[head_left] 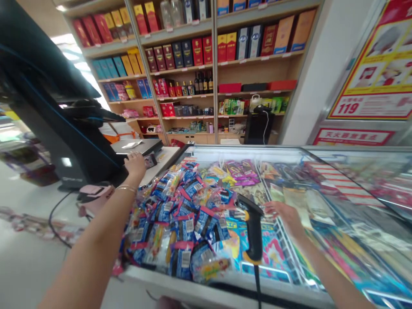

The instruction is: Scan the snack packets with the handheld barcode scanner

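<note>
Grip notes, right hand (285, 217): open, fingers (273, 207) spread and extended, holding nothing. It sits just beside the head of a black-and-yellow handheld barcode scanner (252, 227); I cannot tell whether they touch. The scanner stands nearly upright near the freezer's front edge, with a black cord (257, 285) running down over the rim.

Left hand (135, 165): fingers curled downward at the edge of a white counter (164, 161), just beside a small dark object (150, 160). Object too small to identify; I cannot tell whether it is held. Gold bangle (126, 188) on the left wrist.

Between my hands lies a heap of blue snack packets (180, 225) with pink bands and barcode labels, at the near end of a glass-topped chest freezer (206, 288). Brightly printed packages (244, 174) fill the far end.

Left of the counter: black point-of-sale terminal (61, 133), pink bag (95, 197) low beside its base. Behind: wooden shelves (180, 56) of boxed liquor and bottles. Far right: red-and-yellow poster (370, 73) printed "119".
</note>
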Demonstrator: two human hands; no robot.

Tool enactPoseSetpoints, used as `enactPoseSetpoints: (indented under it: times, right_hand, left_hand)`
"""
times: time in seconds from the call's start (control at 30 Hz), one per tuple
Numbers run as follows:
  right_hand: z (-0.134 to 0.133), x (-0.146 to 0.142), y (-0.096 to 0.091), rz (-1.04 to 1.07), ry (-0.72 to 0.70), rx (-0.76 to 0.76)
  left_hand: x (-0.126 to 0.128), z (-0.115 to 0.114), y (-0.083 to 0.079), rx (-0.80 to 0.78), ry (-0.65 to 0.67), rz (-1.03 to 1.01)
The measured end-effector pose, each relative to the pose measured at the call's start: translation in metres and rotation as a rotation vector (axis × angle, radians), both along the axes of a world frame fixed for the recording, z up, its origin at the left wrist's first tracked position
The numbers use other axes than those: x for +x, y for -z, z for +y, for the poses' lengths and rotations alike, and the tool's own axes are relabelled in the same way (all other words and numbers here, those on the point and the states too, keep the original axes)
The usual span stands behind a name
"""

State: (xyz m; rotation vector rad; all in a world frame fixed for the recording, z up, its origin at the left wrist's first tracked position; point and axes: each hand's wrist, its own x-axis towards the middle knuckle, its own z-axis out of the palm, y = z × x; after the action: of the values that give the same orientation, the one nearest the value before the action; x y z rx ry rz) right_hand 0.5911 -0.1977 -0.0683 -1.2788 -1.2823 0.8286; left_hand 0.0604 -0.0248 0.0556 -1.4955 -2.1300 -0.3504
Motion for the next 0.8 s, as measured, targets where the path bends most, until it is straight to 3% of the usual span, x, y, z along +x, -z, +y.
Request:
enactPoseSetpoints:
  times: [0.1,0.2,0.33,0.43,0.57,0.63,0.8]
  right_hand:
    - [-0.001,-0.003,-0.004,-0.031,-0.06,-0.018]
    - [-0.008,-0.007,-0.013,-0.056,-0.038,-0.04]
    - [-0.031,-0.026,-0.03,-0.286,0.034,-0.22]
    - [-0.048,-0.053,-0.041,-0.553,0.163,-0.254]
    - [-0.056,-0.09,-0.045,-0.696,0.238,-0.29]
    - [-0.056,-0.098,-0.043,-0.666,0.268,-0.277]
    - [-0.061,-0.081,-0.029,-0.186,0.181,-0.251]
  left_hand:
    - [0.041,-0.034,-0.011,0.05,0.146,0.015]
    - [0.085,-0.088,-0.011,0.125,0.274,-0.032]
    - [0.139,-0.166,0.014,0.235,0.433,-0.121]
    - [0.174,-0.208,0.041,0.264,0.531,-0.18]
    - [0.212,-0.238,0.068,0.258,0.6,-0.263]
    - [0.226,-0.248,0.075,0.252,0.624,-0.262]
    - [0.242,-0.265,0.078,0.205,0.686,-0.222]
